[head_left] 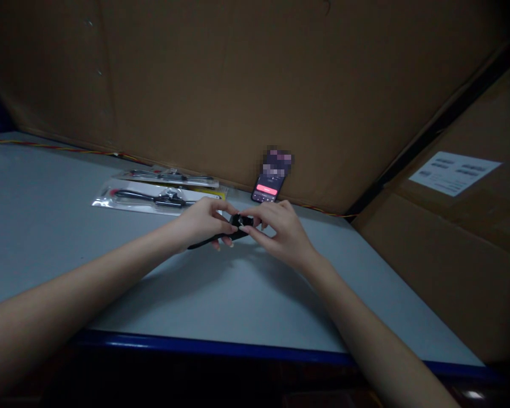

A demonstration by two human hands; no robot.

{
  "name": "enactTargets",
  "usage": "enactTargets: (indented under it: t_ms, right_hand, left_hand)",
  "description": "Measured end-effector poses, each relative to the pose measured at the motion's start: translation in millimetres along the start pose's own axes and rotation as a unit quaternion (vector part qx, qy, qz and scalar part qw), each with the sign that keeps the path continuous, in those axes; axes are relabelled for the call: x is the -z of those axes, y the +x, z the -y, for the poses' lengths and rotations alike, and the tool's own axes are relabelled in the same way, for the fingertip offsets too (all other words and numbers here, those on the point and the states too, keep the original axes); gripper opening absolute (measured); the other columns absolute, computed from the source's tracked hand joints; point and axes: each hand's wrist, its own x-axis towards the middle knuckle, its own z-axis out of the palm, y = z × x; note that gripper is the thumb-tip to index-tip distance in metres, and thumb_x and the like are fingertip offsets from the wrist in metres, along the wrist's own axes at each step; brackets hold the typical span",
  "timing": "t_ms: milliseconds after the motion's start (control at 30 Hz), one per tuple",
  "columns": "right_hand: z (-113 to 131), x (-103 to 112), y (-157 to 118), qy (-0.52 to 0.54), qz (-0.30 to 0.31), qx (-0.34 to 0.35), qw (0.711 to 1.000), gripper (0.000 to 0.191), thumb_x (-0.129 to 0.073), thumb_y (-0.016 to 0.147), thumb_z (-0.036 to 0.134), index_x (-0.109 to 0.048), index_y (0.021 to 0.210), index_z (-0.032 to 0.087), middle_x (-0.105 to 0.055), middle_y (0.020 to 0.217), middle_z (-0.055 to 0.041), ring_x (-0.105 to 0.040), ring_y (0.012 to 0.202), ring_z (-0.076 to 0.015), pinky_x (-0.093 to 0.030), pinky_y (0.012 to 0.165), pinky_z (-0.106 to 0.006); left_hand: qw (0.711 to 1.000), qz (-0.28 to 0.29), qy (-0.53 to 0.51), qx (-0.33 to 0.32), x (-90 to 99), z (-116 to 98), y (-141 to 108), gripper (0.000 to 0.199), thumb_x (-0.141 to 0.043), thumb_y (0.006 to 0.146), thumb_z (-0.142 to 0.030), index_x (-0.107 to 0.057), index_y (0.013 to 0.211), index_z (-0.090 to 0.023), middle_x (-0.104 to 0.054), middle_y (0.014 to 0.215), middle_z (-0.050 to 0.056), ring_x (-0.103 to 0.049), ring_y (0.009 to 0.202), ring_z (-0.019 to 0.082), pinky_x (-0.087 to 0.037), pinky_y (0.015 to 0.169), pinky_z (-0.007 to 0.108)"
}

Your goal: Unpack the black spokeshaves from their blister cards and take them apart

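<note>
A black tool [240, 231] with a long dark handle is held above the table, its handle pointing left. My left hand [206, 220] is closed on it, thumb and index finger at its middle and other fingers underneath. From the right, my right hand [280, 229] pinches the same tool with thumb and fingertips close to the left ones. A small shiny part shows between the fingertips; its details are too small to tell. Behind my left hand lie two clear packages, the nearer package [147, 196] and the farther package [170, 178], each with a similar black tool inside.
A phone [268, 180] with a lit screen leans on the cardboard wall [187, 79] behind the grey table [221, 300]. Twisted red and yellow wires [68, 148] run along the back edge. At the right stands a cardboard panel [459, 243] with a white label [454, 173].
</note>
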Motion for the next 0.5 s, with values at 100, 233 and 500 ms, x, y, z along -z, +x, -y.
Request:
enactTargets:
  t_ms: [100, 233, 500]
  right_hand:
    - [-2, -2, 0, -0.014, 0.007, 0.004, 1.0, 0.024, -0.054, 0.085, 0.027, -0.059, 0.109, 0.026, -0.065, 0.081, 0.0009, -0.057, 0.076, -0.0151, -0.03, 0.072, -0.029]
    - [-3, -4, 0, -0.054, -0.001, 0.018, 0.998, 0.017, -0.053, 0.086, 0.032, -0.062, 0.098, 0.024, -0.066, 0.081, -0.0002, -0.057, 0.077, -0.0155, -0.029, 0.071, -0.03]
    - [10, -15, 1, -0.129, -0.029, -0.007, 0.991, 0.022, -0.046, 0.089, 0.033, -0.057, 0.078, 0.019, -0.064, 0.068, -0.0025, -0.055, 0.066, -0.016, -0.027, 0.068, -0.032]
  left_hand:
    - [1.0, 0.008, 0.004, -0.008, 0.2, 2, 1, 0.029, -0.063, 0.069, -0.008, -0.06, 0.098, -0.009, -0.064, 0.06, 0.004, -0.063, 0.05, 0.016, -0.045, 0.037, 0.02]
    - [1.0, 0.007, 0.005, 0.002, 0.3, 3, 3, 0.033, -0.066, 0.067, -0.008, -0.06, 0.1, -0.01, -0.064, 0.056, 0.002, -0.062, 0.048, 0.015, -0.045, 0.037, 0.019]
    - [1.0, 0.009, -0.018, 0.021, -0.7, 5, 3, 0.038, -0.063, 0.068, -0.005, -0.059, 0.105, -0.009, -0.067, 0.064, 0.005, -0.064, 0.051, 0.016, -0.046, 0.037, 0.021]
